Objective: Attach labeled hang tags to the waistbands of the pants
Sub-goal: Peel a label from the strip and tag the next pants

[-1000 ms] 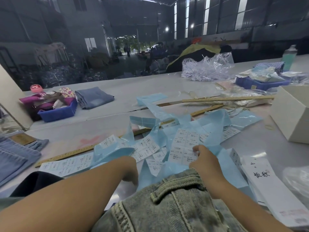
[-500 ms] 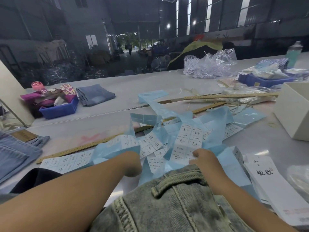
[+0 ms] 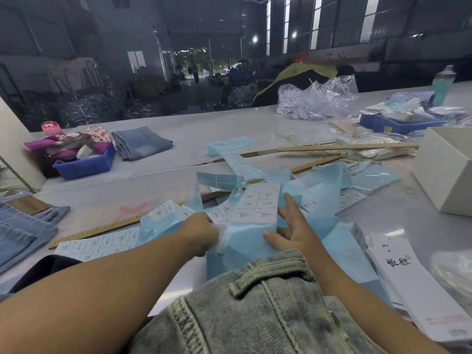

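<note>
Grey-green washed denim pants (image 3: pixel 255 310) lie at the near edge, waistband and a belt loop toward the table's middle. Beyond them sprawls a tangle of light blue backing strips carrying white printed label stickers (image 3: pixel 255 208). My left hand (image 3: pixel 200 232) grips a bunched part of the blue strip, fingers curled. My right hand (image 3: pixel 291 231) lies on the strip just right of the sticker sheet, fingers spread and fairly straight, thumb on the blue paper. White hang tags (image 3: pixel 406 277) with black characters sit stacked at the right.
Long wooden rulers (image 3: pixel 102 229) cross the table. A white box (image 3: pixel 447 169) stands at right, folded jeans (image 3: pixel 23 226) at left. Farther back are a blue bin (image 3: pixel 84 166) of cloth, folded denim (image 3: pixel 141 141), another blue tray (image 3: pixel 398 122), and a clear bag of plastic fasteners (image 3: pixel 316 98).
Both hands have moved forward onto the label strips. The left hand has closed on a bunch of blue strip; the right hand has spread out beside the sticker sheet.
</note>
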`<state>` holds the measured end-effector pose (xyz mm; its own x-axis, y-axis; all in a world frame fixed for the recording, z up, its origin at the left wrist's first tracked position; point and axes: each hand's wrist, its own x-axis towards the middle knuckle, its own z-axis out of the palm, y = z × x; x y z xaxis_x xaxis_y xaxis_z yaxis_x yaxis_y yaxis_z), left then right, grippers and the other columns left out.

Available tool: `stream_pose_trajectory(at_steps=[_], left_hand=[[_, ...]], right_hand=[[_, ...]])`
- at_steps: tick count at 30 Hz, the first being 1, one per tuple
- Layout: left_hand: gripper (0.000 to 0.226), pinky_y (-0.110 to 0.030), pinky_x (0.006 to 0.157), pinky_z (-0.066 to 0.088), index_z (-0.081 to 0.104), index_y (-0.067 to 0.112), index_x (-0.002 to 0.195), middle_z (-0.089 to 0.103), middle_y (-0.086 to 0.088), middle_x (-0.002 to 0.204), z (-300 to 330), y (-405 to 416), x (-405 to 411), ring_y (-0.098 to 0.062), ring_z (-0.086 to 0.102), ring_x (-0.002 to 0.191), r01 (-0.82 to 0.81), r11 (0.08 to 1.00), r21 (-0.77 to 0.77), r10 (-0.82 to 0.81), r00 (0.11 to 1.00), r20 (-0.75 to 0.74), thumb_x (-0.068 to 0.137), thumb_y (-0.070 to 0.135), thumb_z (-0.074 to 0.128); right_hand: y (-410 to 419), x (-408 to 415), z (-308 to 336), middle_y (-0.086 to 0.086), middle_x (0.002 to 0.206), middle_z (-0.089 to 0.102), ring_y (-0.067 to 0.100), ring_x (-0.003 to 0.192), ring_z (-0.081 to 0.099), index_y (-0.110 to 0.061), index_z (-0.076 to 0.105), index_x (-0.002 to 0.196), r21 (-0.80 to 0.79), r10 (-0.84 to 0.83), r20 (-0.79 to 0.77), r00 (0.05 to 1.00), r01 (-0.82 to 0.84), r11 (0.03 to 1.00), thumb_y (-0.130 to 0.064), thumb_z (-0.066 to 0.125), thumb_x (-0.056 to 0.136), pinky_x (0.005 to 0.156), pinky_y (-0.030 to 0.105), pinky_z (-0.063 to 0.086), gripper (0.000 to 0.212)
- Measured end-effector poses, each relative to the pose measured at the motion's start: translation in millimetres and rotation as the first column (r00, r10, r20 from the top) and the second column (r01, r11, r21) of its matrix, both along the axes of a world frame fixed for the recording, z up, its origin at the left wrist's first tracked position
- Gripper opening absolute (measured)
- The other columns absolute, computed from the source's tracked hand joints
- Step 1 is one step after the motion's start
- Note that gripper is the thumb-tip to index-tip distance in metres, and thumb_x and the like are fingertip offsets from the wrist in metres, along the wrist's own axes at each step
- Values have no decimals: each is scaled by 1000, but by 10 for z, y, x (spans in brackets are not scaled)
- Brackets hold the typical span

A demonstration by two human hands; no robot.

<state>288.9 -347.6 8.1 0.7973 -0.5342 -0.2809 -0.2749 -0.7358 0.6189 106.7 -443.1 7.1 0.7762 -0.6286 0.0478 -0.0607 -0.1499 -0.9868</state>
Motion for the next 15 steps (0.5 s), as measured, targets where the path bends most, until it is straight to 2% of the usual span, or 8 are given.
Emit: stream_pose_trajectory(at_steps=[2,4,6,8,10,11,13,15], left_hand=[[33,-38,85,51,48,8,127,53,-14,122,79,53,56,-29,54,104,-36,993,111,12,978,208,93,9,48],[43,-43,99,41,41,10,136,45,-15,135,106,61,-14,-32,44,120,-44,995,88,2,906,424,96,25,45],[59,-43,110,30,33,18,146,34,-11,148,82,-15,-204,-29,32,134,232,973,-24,-182,820,543,96,49,43],[77,-43,118,17,20,31,154,15,-2,161,-12,-140,-367,-24,15,146,600,757,260,-626,550,553,90,68,41],[67,-50,119,11,19,39,153,1,1,164,-102,-164,-335,-26,5,149,619,486,617,-873,314,372,95,60,43],[58,-53,117,13,26,38,151,3,-1,164,-127,-133,-256,-28,8,148,546,448,708,-892,322,316,98,51,44],[45,-51,110,31,45,30,142,29,-7,153,-121,-38,-108,-32,32,134,386,556,736,-811,447,378,99,41,43],[40,-46,99,42,54,23,131,48,-7,133,-124,-17,-44,-29,46,115,293,669,683,-710,524,470,97,39,40]], right_hand=[[-56,-21,5,-4,149,35,21,132,45,-22,19,154,-210,-118,-197,973,76,975,-13,52,100,105,36,42,64],[-116,-67,-8,8,153,31,28,138,32,-12,29,150,-497,-340,-423,840,99,862,-19,48,100,110,42,33,54],[-136,-107,-11,19,155,18,37,142,17,-12,29,145,-600,-464,-619,634,0,800,-22,46,97,115,51,22,52],[-139,-130,-18,26,157,-1,42,146,1,-13,19,146,-524,-442,-742,504,-26,851,-19,41,92,116,60,8,58],[-159,-146,-32,24,157,6,42,144,10,-14,14,146,-468,-407,-789,459,-20,884,-25,43,91,114,62,13,63],[-181,-159,-47,20,152,21,40,138,23,-15,18,143,-471,-409,-783,469,-18,882,-30,46,91,112,60,22,61],[-195,-182,-56,11,133,43,34,121,42,-17,29,132,-503,-421,-735,532,-11,864,-31,49,89,102,52,37,49],[-187,-188,-67,8,122,47,31,113,46,-18,33,127,-541,-432,-685,586,-11,841,-28,48,89,95,46,43,42]])
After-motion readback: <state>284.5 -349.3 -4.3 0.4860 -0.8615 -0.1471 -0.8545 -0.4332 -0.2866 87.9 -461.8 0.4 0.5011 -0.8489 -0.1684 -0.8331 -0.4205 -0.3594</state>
